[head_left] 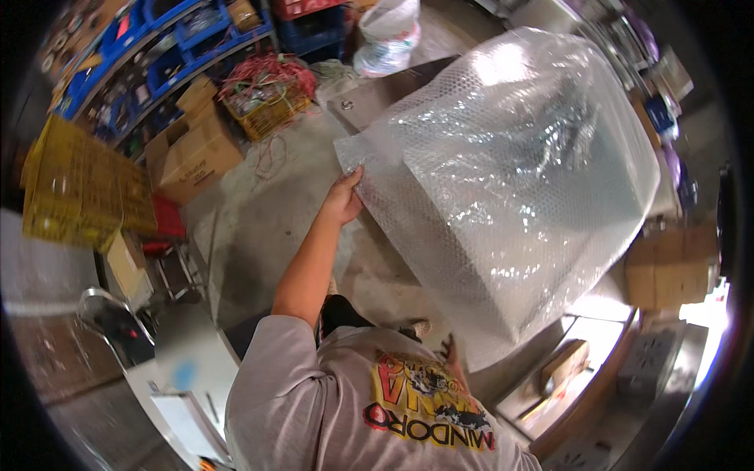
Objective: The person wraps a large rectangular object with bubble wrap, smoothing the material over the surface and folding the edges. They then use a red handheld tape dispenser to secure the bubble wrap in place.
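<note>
Left hand (343, 198) pinches bubble wrap (503, 212), right hand (452, 358) has unclear grip, and yellow basket (271, 118) holds red strips (263, 77).

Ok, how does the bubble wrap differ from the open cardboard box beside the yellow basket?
The bubble wrap is see-through and shiny, while the cardboard box is brown and dull. The bubble wrap spreads wide across the view; the cardboard box fills a much smaller part of it. The left grip holds an edge of the bubble wrap, but neither grip touches the cardboard box. Both are packing materials.
</note>
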Demonstrator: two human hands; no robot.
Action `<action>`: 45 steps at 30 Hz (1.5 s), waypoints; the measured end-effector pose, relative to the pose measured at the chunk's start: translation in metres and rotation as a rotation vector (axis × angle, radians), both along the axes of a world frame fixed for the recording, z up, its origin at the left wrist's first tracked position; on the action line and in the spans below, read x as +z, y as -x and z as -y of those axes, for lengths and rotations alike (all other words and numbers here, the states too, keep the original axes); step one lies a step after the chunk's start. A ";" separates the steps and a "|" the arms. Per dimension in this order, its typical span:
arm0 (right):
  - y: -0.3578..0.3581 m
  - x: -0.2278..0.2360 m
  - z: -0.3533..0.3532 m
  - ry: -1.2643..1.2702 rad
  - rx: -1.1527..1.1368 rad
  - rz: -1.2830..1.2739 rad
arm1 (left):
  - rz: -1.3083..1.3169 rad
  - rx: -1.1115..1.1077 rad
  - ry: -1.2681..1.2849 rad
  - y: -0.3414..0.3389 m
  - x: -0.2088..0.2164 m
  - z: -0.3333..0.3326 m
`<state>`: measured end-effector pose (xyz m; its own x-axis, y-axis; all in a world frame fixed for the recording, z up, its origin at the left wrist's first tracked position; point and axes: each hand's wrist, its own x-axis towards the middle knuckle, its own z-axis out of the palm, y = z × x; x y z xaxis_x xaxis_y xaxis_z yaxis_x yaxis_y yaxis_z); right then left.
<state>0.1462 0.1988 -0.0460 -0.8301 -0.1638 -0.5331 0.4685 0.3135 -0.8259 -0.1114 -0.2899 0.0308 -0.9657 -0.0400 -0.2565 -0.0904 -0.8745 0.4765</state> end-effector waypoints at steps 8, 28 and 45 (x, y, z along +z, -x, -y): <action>0.008 0.130 0.086 1.061 -0.961 -0.156 | 0.021 -0.402 0.275 -0.019 0.014 0.002; 0.054 0.035 0.109 0.989 -1.374 -0.312 | 0.192 -0.369 0.591 0.053 -0.035 0.040; 0.072 -0.001 0.084 0.766 -1.494 -0.181 | 0.313 -0.280 0.367 0.083 -0.066 0.048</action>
